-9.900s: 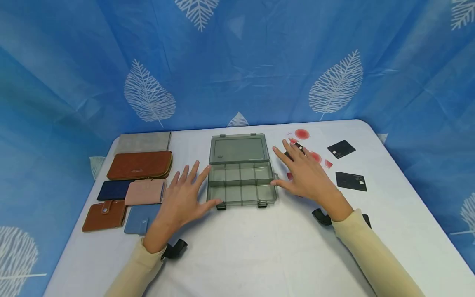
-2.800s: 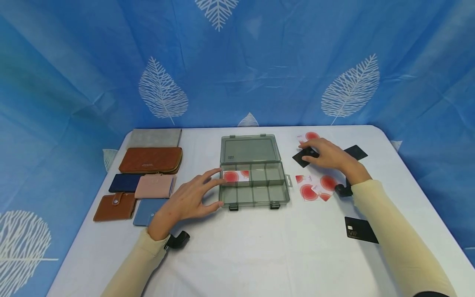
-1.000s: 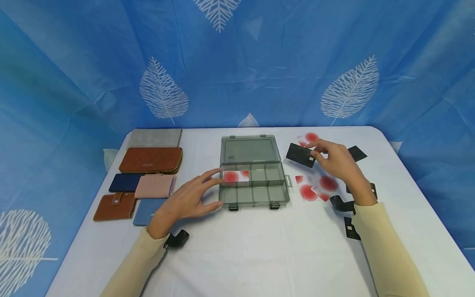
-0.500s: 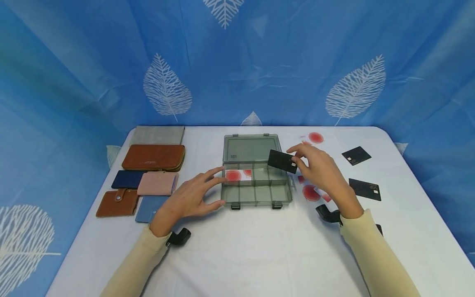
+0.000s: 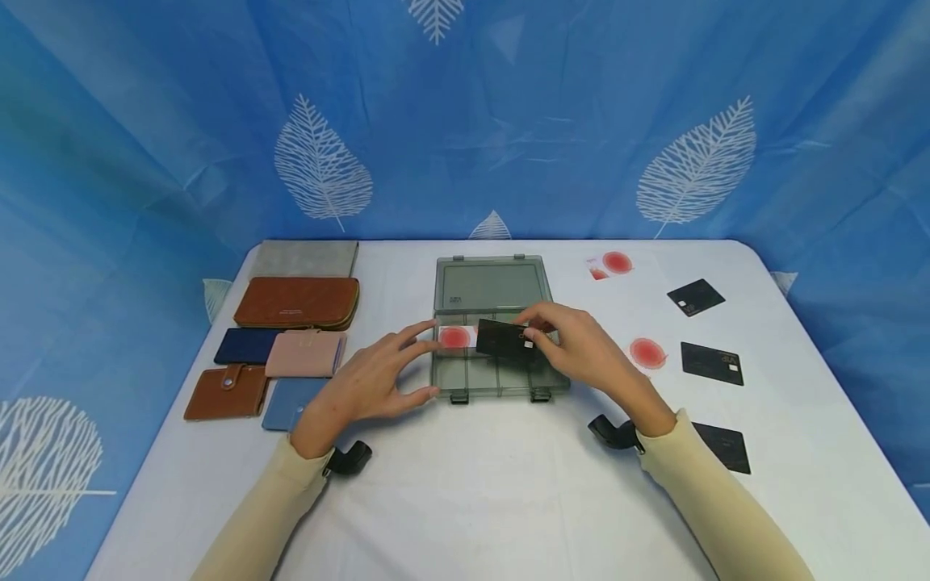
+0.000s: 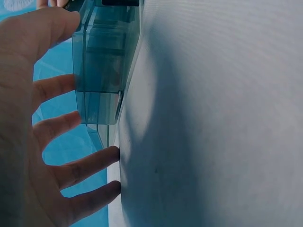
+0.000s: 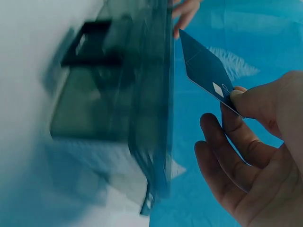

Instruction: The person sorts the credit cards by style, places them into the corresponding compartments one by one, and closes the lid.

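Left on the white-covered table (image 5: pixel 465 492), far to near: flat grey wallet (image 5: pixel 301 259), long brown zip wallet (image 5: pixel 296 303), navy wallet (image 5: pixel 245 346), pink wallet (image 5: pixel 301 354), brown snap wallet (image 5: pixel 225 395), blue wallet (image 5: pixel 288 401); beyond, blue curtain (image 5: pixel 508 121) with white leaves

My white-draped bench (image 5: pixel 465 484) carries six rectangular wallets (image 5: pixel 303 355) at left, in grey, brown, navy, pink and blue; an open-lidded, translucent grey-green plastic compartment box (image 5: pixel 494 284) mid-bench; and, on my right, three thin black cards (image 5: pixel 708 363) and red-and-white printed cards (image 5: pixel 616 262).
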The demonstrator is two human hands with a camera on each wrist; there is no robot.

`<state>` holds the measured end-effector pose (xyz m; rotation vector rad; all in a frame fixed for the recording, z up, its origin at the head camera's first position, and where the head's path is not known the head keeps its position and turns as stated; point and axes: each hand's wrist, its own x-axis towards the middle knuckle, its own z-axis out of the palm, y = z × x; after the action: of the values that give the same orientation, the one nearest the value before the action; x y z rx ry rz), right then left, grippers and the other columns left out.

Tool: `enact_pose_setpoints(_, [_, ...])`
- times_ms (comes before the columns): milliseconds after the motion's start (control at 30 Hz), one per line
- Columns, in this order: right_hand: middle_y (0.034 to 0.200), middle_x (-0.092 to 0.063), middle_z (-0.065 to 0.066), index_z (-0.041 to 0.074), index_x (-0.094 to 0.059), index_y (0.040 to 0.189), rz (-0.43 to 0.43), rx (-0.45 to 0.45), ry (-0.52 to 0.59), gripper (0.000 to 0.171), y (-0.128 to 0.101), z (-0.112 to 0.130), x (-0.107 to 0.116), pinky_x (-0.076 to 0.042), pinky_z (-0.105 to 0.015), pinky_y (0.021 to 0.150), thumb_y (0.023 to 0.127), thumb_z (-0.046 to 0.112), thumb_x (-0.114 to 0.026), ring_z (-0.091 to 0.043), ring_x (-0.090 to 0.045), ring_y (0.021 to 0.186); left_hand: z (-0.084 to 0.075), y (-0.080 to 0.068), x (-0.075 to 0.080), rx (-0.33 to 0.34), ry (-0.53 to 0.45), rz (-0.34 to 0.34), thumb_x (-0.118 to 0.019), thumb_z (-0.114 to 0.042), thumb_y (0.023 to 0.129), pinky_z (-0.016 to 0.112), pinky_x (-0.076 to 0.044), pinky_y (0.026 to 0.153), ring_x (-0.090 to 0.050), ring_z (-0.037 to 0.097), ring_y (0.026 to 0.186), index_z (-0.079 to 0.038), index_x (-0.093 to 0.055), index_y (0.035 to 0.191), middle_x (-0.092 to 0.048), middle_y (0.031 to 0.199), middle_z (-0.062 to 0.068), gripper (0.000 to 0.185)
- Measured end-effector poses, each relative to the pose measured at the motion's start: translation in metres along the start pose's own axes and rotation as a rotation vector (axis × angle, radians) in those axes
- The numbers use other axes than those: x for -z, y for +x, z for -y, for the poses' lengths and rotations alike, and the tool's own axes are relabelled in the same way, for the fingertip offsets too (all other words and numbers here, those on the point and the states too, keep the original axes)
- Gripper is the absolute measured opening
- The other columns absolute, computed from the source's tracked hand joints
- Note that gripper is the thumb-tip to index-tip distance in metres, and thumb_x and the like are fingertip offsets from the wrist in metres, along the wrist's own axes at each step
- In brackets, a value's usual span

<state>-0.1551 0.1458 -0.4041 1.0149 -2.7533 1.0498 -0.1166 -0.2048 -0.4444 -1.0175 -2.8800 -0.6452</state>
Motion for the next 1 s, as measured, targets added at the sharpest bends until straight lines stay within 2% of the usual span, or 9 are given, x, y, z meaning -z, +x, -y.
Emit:
enact_pose_setpoints(167, [0.116, -0.077, -0.001, 0.013, -0.075, 0.126, 0.052, -0.007, 0.025, 0.022, -0.001, 0.009, -0.012, -0.058, -0.041, 0.080, 0.105, 0.008, -0.071, -0.017, -0.073, 0.095, 0.000, 0.000, 0.000, 0.002, 0.006, -0.003, -0.077, -0.051, 0.096, 0.055, -0.060, 0.088, -0.063, 0.036, 0.132, -0.021, -0.061, 0.153, -0.038, 0.172, 0.007, 0.066])
enact_pose_setpoints(333, [0.112, -0.078, 0.002, 0.015, -0.077, 0.122, 0.072, 0.006, -0.008, 0.019, -0.003, 0.016, -0.027, -0.058, -0.039, 0.079, 0.104, 0.010, -0.072, -0.012, -0.071, 0.090, 0.000, 0.000, -0.001, 0.011, 0.000, 0.004, -0.077, -0.052, 0.096, 0.055, -0.060, 0.090, -0.062, 0.036, 0.132, -0.021, -0.060, 0.154, -0.038, 0.172, 0.007, 0.067])
enact_pose_setpoints(567, [0.117, -0.079, 0.002, 0.017, -0.079, 0.118, 0.053, 0.037, -0.055, 0.018, -0.005, 0.023, -0.045, -0.060, -0.041, 0.086, 0.102, 0.010, -0.075, -0.017, -0.074, 0.103, 0.000, 0.000, -0.001, 0.001, -0.005, -0.001, -0.077, -0.050, 0.096, 0.056, -0.059, 0.090, -0.063, 0.037, 0.132, -0.020, -0.060, 0.154, -0.039, 0.171, 0.008, 0.067])
enact_pose_setpoints(800, [0.116, -0.080, 0.003, 0.020, -0.079, 0.116, 0.029, 0.039, -0.099, 0.018, -0.006, 0.024, -0.054, -0.058, -0.039, 0.079, 0.102, 0.011, -0.075, -0.017, -0.074, 0.099, -0.001, 0.000, 0.000, 0.014, -0.004, 0.000, -0.077, -0.050, 0.096, 0.057, -0.059, 0.091, -0.063, 0.037, 0.131, -0.019, -0.060, 0.154, -0.040, 0.171, 0.008, 0.068])
enact_pose_setpoints(1000, [0.114, -0.077, 0.001, 0.021, -0.081, 0.120, 0.036, 0.035, -0.115, 0.022, -0.007, 0.024, -0.053, -0.058, -0.039, 0.080, 0.101, 0.012, -0.077, -0.018, -0.073, 0.097, -0.001, 0.001, -0.001, 0.012, -0.004, -0.008, -0.077, -0.051, 0.096, 0.057, -0.059, 0.091, -0.063, 0.037, 0.131, -0.019, -0.061, 0.153, -0.040, 0.171, 0.008, 0.067])
